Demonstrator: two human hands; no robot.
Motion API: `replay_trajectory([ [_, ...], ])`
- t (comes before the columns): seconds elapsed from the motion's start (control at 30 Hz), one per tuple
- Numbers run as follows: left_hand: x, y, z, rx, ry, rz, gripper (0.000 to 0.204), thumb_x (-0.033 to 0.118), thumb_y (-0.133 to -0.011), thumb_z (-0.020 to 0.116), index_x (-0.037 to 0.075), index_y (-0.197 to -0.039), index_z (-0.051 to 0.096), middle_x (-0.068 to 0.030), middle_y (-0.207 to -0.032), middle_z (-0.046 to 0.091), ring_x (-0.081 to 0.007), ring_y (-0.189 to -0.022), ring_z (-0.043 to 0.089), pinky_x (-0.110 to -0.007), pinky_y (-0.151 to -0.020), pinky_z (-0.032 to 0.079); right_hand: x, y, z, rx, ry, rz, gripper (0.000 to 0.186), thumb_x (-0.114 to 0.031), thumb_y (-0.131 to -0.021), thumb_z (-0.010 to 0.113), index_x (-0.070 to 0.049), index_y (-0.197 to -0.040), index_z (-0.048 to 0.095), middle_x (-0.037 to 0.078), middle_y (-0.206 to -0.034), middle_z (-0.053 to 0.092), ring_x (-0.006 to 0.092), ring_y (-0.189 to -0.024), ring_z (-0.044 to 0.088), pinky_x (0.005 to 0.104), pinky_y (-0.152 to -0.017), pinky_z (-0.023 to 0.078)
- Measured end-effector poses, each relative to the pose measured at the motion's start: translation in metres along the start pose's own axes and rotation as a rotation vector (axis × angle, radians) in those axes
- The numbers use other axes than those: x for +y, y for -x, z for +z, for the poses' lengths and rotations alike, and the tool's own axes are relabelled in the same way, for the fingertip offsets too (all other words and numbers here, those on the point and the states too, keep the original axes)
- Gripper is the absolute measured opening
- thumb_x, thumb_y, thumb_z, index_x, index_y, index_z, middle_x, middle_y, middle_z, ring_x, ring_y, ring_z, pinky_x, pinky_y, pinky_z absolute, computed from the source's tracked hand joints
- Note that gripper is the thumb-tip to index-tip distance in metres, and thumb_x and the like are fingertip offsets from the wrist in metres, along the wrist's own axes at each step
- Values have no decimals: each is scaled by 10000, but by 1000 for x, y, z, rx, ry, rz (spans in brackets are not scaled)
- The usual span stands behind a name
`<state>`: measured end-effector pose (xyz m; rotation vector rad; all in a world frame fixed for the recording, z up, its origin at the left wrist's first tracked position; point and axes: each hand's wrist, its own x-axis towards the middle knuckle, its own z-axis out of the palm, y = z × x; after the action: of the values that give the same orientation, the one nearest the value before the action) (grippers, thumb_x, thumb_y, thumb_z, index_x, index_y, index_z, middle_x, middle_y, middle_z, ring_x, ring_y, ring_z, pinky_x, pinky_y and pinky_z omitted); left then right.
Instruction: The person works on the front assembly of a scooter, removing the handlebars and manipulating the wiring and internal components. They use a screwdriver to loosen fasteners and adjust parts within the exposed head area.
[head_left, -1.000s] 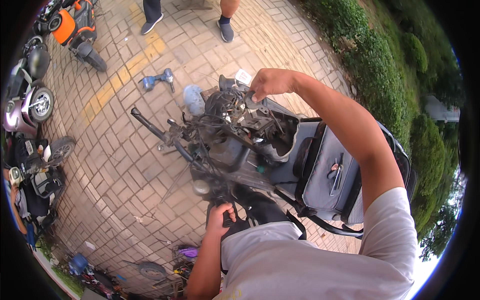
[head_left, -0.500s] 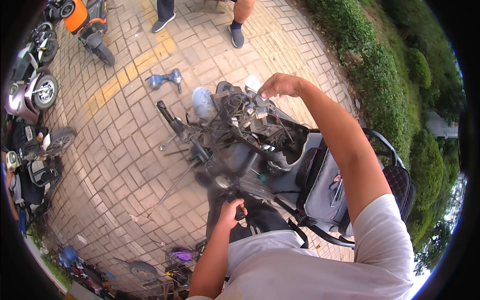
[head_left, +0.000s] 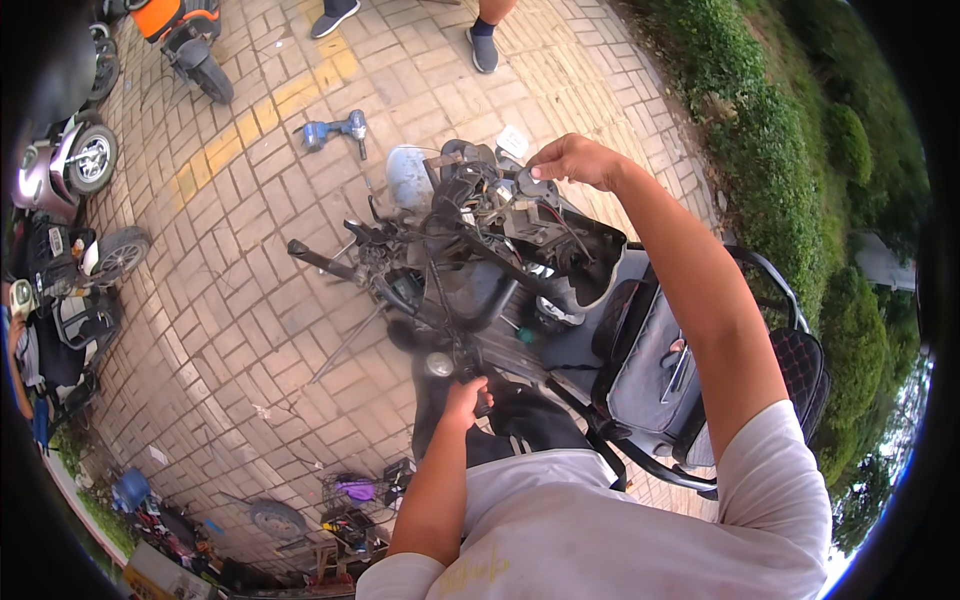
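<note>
My left hand (head_left: 465,398) is closed around a black handlebar grip (head_left: 483,402) at the near end of the scooter. My right hand (head_left: 575,160) pinches a dark rounded part (head_left: 530,185) at the top of the scooter's opened front, where wires, brackets and housings (head_left: 470,220) lie exposed. A black bar (head_left: 320,260) juts out to the left from the steering assembly. Behind my right forearm are the grey padded seat (head_left: 640,390) and a black quilted backrest (head_left: 800,375). A pale blue panel (head_left: 408,175) and a white rounded piece (head_left: 512,138) are beyond the front.
A blue power tool (head_left: 335,130) lies on the paving (head_left: 230,330). Another person's legs (head_left: 484,45) stand beyond. An orange scooter (head_left: 165,20) and other parked scooters (head_left: 85,160) line the left. A hedge (head_left: 770,170) borders the right. A loose wheel (head_left: 275,518) lies behind me.
The view has shifted, so the scene sits higher and further right. The black bar at the steering assembly has swung about. My hands keep their holds, the right one slightly further over.
</note>
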<state>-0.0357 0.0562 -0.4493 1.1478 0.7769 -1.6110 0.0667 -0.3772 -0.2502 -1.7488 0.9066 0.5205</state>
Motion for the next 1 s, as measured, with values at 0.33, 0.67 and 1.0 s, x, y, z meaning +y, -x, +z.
replay_trajectory([
  [0.33,-14,-12,-22,-6,-107,61,127,81,-823,625,22,-879,528,-81,-696,548,-205,-525,567,-365,-487,496,4,-19,5,41,-80,-48,318,-215,-762,763,-52,-1027,696,53,-897,663,149,-798,553,281,-694,445],
  [0.67,-30,-39,-58,164,-422,125,106,-27,-795,530,-2,-876,467,-102,-659,531,-205,-488,548,-343,-452,485,16,-4,7,49,7,-54,306,-192,-784,736,-16,-1028,680,80,-949,660,172,-934,571,305,-853,434],
  [1.0,-51,-71,-50,69,-375,104,84,63,-800,613,-17,-776,619,-84,-647,627,-177,-547,594,-312,-537,460,-2,-2,9,18,26,-70,354,-197,-782,736,-7,-1070,658,90,-971,661,184,-946,579,313,-874,436],
])
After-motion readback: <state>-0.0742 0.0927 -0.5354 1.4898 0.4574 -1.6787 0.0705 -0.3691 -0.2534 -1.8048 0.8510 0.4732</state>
